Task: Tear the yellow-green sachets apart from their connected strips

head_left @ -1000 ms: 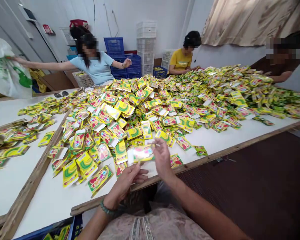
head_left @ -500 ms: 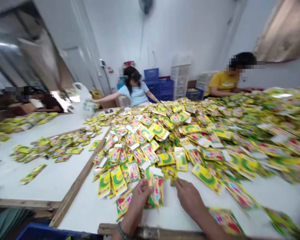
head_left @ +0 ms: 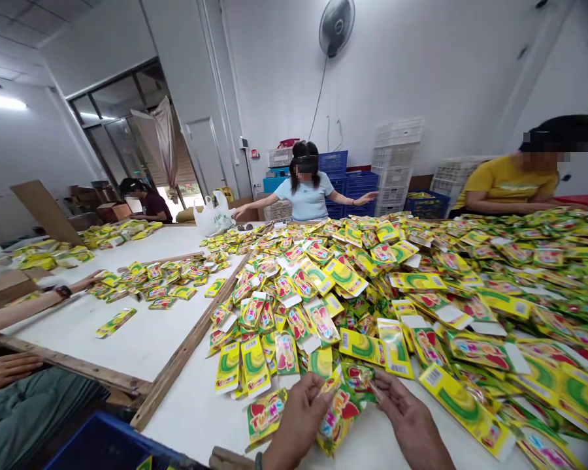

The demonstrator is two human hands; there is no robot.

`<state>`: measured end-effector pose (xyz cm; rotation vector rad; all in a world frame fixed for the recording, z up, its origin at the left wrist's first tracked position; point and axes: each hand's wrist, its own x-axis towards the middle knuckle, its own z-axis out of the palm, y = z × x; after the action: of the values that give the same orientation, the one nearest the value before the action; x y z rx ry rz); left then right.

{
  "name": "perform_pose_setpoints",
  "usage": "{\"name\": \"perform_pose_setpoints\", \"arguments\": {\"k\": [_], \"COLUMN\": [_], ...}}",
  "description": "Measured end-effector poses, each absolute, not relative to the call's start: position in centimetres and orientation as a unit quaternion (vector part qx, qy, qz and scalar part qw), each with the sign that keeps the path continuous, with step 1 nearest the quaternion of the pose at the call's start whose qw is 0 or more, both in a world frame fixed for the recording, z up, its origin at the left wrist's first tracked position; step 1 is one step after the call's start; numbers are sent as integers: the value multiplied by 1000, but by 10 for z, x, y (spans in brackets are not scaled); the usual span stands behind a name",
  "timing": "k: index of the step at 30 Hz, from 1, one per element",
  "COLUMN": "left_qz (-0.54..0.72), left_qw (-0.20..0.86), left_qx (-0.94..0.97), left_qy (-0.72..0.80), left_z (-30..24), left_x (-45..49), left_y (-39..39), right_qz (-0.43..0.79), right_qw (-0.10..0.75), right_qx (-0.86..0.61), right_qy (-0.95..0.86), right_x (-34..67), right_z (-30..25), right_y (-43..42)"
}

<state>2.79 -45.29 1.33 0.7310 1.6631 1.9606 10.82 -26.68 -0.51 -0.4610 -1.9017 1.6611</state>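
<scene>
My left hand (head_left: 298, 416) is closed on a small printed carton (head_left: 340, 418), yellow and green with red fruit pictures, tilted over the near table edge. Between the fingertips of my right hand (head_left: 408, 418) is the end of a small shiny green and red packet (head_left: 360, 378). This packet is at the carton's upper end; I cannot tell whether part of it is inside. Beside my left wrist lies another carton (head_left: 265, 414), flat on the white table (head_left: 186, 418). A large heap of similar cartons (head_left: 347, 277) and packets rises just beyond both hands.
A wooden strip (head_left: 191, 336) divides the table on the left. Beyond it lie a smaller carton pile (head_left: 151, 281) and a co-worker's arm (head_left: 24, 313). Below the near edge is a blue crate (head_left: 112, 444). Two co-workers sit across the heap; a white plastic bag (head_left: 214, 215) stands at the back.
My right hand has lifted a packet from beside the heap to the carton in my left hand. The view has shifted left and upward. A co-worker's arm has come into view at left.
</scene>
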Motion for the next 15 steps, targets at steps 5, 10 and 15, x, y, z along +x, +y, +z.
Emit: {"name": "perform_pose_setpoints", "arguments": {"k": [5, 10, 15], "left_qz": [675, 647, 677], "left_qw": [211, 277, 384], "left_qx": [305, 305, 198], "left_qy": [638, 642, 596], "left_z": [18, 26, 22], "left_x": [24, 31, 42], "left_y": [-461, -466, -453], "right_qz": [586, 505, 432], "right_qw": [201, 253, 279], "right_qx": [-126, -117, -171], "right_qy": [-775, -817, -840], "right_x": [115, 128, 143], "right_z": [4, 22, 23], "right_y": [-270, -285, -279]}}
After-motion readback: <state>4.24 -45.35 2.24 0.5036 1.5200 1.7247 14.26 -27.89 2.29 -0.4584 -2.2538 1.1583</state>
